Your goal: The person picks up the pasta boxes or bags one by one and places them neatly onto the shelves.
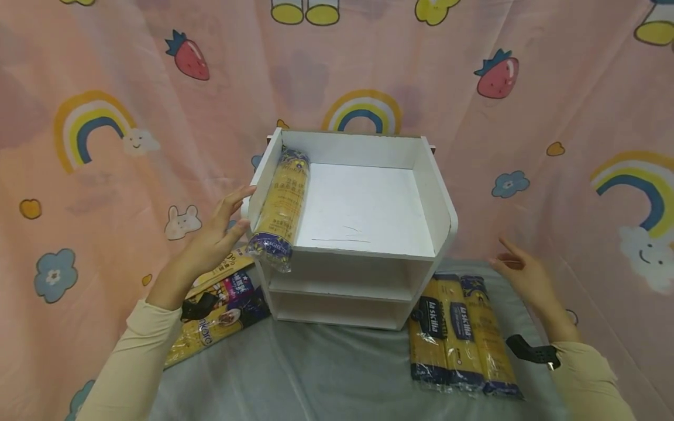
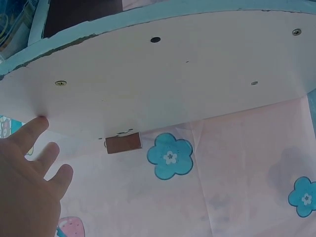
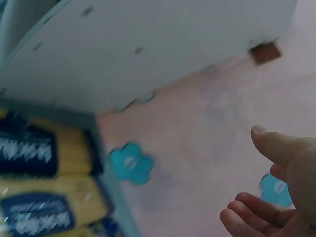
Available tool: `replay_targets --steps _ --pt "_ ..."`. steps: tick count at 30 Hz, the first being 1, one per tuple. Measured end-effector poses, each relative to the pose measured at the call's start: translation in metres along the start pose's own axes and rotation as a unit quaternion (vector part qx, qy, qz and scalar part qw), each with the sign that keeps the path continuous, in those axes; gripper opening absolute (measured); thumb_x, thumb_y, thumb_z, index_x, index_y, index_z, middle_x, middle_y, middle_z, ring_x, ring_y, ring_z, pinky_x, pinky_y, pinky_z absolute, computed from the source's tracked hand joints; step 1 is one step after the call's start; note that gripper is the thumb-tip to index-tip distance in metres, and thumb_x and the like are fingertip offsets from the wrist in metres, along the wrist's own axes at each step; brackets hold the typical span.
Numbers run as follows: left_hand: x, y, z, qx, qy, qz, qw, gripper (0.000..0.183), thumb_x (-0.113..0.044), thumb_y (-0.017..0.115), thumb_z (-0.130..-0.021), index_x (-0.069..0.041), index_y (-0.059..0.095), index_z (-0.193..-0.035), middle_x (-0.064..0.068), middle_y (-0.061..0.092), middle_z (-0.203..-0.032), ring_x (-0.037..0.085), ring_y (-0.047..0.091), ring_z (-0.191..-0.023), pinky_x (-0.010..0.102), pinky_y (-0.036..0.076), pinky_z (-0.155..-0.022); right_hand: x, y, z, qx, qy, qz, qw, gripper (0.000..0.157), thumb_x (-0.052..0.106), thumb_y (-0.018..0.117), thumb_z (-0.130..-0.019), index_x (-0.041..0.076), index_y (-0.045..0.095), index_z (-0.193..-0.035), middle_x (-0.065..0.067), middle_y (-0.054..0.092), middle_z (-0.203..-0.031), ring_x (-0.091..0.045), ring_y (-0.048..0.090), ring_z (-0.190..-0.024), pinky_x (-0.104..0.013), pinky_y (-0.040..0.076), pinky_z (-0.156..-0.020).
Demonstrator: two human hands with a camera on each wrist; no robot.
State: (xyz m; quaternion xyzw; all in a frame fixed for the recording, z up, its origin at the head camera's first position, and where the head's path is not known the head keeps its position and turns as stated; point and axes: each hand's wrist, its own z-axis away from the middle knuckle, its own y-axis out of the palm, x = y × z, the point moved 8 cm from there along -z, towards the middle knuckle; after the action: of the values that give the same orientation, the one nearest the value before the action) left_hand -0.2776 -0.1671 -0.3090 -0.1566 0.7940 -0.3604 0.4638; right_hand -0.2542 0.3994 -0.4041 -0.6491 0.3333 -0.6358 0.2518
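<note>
A white shelf unit stands in the middle, with an upper tray and two lower compartments. One yellow and blue spaghetti pack lies lengthwise along the left wall of the upper tray, its near end jutting past the front edge. My left hand is at the unit's left side, with fingertips right at the side panel. Off to the right, my right hand is in the air with fingers loosely bent and nothing in them. Below and left of it lie three spaghetti packs side by side.
Several overlapping food packs lie left of the unit, partly behind my left forearm. Grey cloth covers the table. A pink patterned curtain hangs close behind the unit and along both sides.
</note>
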Motion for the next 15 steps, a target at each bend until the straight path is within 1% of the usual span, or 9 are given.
replay_targets --steps 4,8,11,15 --pt "0.0 -0.001 0.001 -0.003 0.002 0.0 1.0 0.054 -0.038 0.032 -0.108 -0.032 0.011 -0.157 0.011 0.003 -0.168 0.05 0.021 -0.149 0.08 0.025 -0.106 -0.035 0.021 0.011 0.022 0.012 0.023 0.999 0.074 0.046 0.052 -0.101 0.018 0.015 -0.16 -0.04 0.045 -0.139 -0.059 0.048 -0.122 -0.067 0.047 -0.085" --pt "0.0 -0.001 0.0 -0.002 0.004 0.002 1.0 0.054 -0.037 0.032 -0.108 -0.032 0.01 -0.157 0.012 0.002 -0.167 0.052 0.02 -0.149 0.08 0.026 -0.105 -0.065 0.038 0.021 0.044 0.028 0.033 0.998 0.075 0.044 0.051 -0.102 0.011 0.015 -0.159 -0.042 0.043 -0.139 -0.06 0.047 -0.121 -0.068 0.047 -0.086" --pt "0.0 0.0 0.0 -0.001 0.002 0.004 1.0 0.055 -0.039 0.032 -0.108 -0.032 0.01 -0.157 0.011 0.002 -0.168 0.051 0.019 -0.149 0.08 0.026 -0.105 -0.081 0.048 0.027 0.054 0.036 0.035 0.997 0.075 0.04 0.051 -0.102 0.003 0.017 -0.157 -0.045 0.041 -0.138 -0.062 0.047 -0.12 -0.069 0.047 -0.087" --pt "0.001 0.0 0.0 0.0 0.0 0.005 1.0 0.055 -0.039 0.032 -0.108 -0.033 0.01 -0.157 0.01 0.001 -0.168 0.051 0.019 -0.149 0.08 0.026 -0.105 -0.097 0.058 0.033 0.055 0.046 0.044 0.996 0.074 0.037 0.053 -0.102 -0.004 0.021 -0.154 -0.047 0.042 -0.136 -0.062 0.049 -0.119 -0.069 0.047 -0.09"
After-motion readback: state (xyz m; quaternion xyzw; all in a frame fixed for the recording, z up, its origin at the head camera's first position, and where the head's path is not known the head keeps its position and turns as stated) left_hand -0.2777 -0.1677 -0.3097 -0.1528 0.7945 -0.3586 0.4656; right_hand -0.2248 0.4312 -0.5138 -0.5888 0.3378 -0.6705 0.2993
